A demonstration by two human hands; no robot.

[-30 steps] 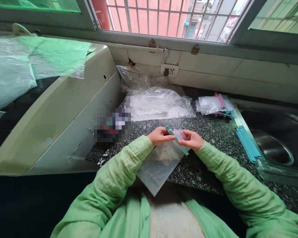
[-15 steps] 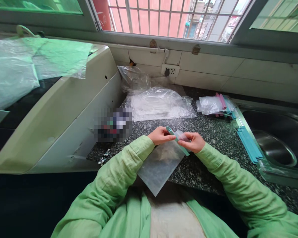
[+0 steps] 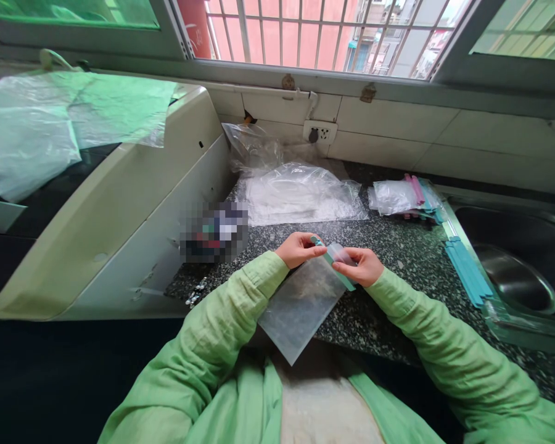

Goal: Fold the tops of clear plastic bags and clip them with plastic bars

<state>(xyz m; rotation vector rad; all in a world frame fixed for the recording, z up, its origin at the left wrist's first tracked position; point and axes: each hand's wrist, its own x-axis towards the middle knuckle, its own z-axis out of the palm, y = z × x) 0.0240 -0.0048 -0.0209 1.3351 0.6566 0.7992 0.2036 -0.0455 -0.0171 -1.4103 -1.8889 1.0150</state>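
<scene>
A slim teal sealing clip (image 3: 346,282) runs slantwise across the top of a clear, frosted plastic bag (image 3: 303,308). My left hand (image 3: 297,249) is closed on the clip's upper end, thumb laid along it. Lower down, my right hand (image 3: 361,267) pinches the clip and the bag's top edge, which sticks out past the strip. Below the clip the bag hangs as a flat sheet, its corner pointing down over the counter's front edge. Whether the clip is fully closed cannot be made out.
Clear plastic bags (image 3: 300,197) lie on the speckled counter (image 3: 388,246) by the wall. Bundled bags with pink and teal clips (image 3: 398,196) rest at the right, near more teal clips (image 3: 468,271) beside a sink (image 3: 513,271). A cream-coloured appliance (image 3: 166,160) stands left.
My left fingers have shifted slightly on the clip's upper end. The bag's top edge shows a little flatter above the clip. The view has moved slightly.
</scene>
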